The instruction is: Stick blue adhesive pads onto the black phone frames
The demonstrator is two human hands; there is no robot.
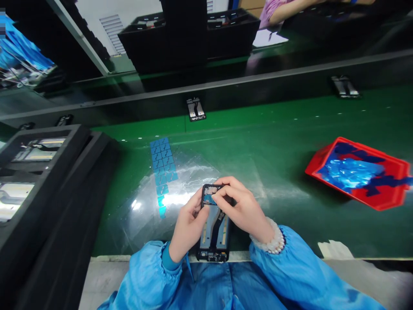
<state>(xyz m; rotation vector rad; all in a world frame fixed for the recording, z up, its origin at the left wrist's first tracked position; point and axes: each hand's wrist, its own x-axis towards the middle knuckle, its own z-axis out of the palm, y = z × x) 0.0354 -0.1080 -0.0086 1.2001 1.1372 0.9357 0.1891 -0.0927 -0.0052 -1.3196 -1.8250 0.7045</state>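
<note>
An opened phone body (214, 232) is held at the bench's near edge, its inner side up, showing a dark flex cable and a small board at the bottom. My left hand (190, 224) is closed around its left edge, the thumb lying over the frame. My right hand (240, 206) reaches across the upper right, thumb and index finger pinched at a small blue film piece (209, 198) in the phone's top section. Whether the film is stuck down or between the fingertips is hard to see. A sheet of blue stickers (164, 159) lies ahead to the left.
To the right stands a red bin (374, 202) with crumpled blue film. Black foam trays (80, 142) with phone parts are stacked at left. Other phone bodies (196, 110) lie along the far ledge. Across the partition, a person's arm (290, 10) shows near black boxes.
</note>
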